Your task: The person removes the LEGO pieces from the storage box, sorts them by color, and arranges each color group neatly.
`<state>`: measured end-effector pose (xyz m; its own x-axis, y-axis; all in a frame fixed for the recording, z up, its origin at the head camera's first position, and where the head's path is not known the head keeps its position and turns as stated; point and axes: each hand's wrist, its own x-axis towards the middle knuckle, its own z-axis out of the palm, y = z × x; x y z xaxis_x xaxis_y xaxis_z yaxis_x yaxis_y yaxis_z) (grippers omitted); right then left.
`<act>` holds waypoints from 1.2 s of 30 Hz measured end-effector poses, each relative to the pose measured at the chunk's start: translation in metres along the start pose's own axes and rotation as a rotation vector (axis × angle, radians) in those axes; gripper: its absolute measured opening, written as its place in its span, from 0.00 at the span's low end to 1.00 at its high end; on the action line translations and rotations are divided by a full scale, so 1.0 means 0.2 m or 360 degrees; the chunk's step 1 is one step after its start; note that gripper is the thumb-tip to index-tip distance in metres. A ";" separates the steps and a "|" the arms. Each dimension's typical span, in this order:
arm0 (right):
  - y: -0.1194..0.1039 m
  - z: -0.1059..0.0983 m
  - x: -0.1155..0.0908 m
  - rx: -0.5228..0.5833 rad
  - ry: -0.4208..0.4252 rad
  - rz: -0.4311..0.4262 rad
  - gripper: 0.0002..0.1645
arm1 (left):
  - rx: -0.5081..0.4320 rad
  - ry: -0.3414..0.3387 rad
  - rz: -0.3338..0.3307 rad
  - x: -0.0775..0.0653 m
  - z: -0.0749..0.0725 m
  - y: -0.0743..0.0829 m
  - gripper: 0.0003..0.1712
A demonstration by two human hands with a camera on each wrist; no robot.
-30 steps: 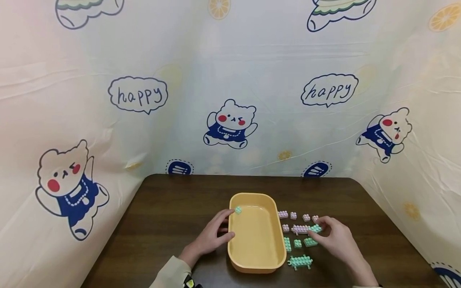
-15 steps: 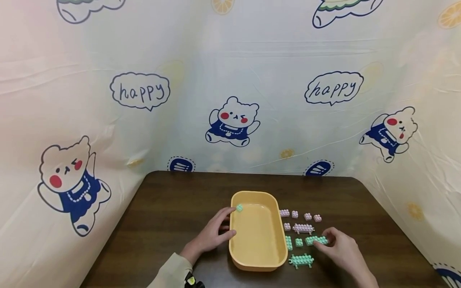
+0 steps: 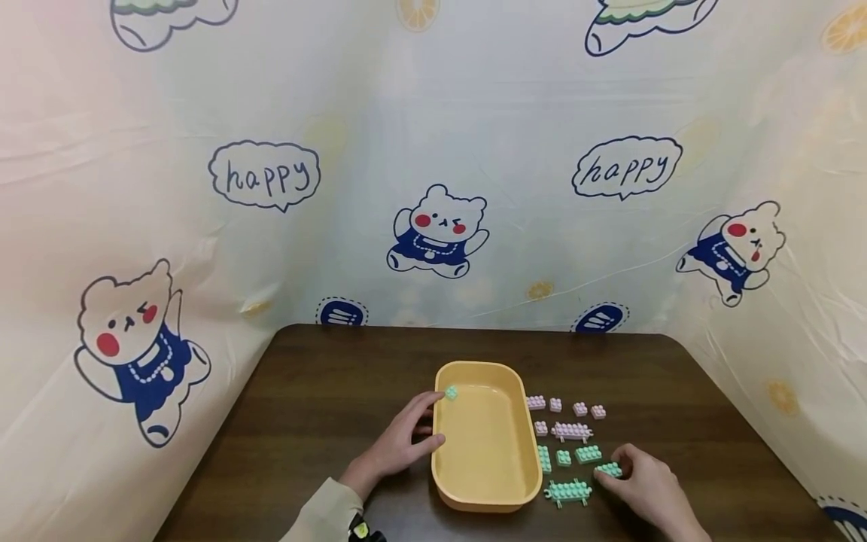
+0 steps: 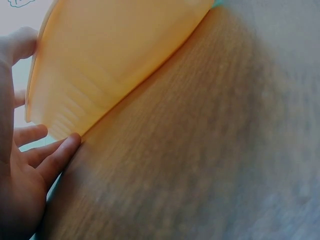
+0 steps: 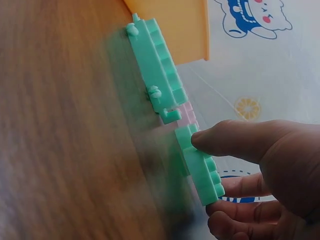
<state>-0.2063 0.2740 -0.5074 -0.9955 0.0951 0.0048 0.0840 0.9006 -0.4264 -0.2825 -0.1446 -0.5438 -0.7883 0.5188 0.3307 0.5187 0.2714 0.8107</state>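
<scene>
My left hand rests against the left side of a yellow plastic tub, its fingers fairly straight. In the left wrist view, several fingertips touch the tub's outer wall. My right hand pinches a green toy brick between thumb and fingers, low over the table. The right wrist view has the brick studs facing right, near a long green piece with side pegs. A small green brick is inside the tub, at its far left corner.
Right of the tub lie pink bricks and a long pink piece with pegs. Closer in are green bricks and the long green pegged piece. A printed curtain hangs behind the dark wooden table.
My right hand has carried the green brick toward me, from beside the long pink piece, past the row of green bricks. The left hand has kept its place at the tub.
</scene>
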 end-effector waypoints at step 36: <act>-0.11 -0.18 0.08 0.0020 0.0068 -0.0173 0.35 | -0.0031 -0.0008 -0.0067 0.00 0.00 0.00 0.37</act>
<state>-0.2226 0.2706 -0.4643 -0.9958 0.0153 0.0898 -0.0251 0.9014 -0.4323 -0.2821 -0.1450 -0.5445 -0.8078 0.5111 0.2937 0.4784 0.2774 0.8332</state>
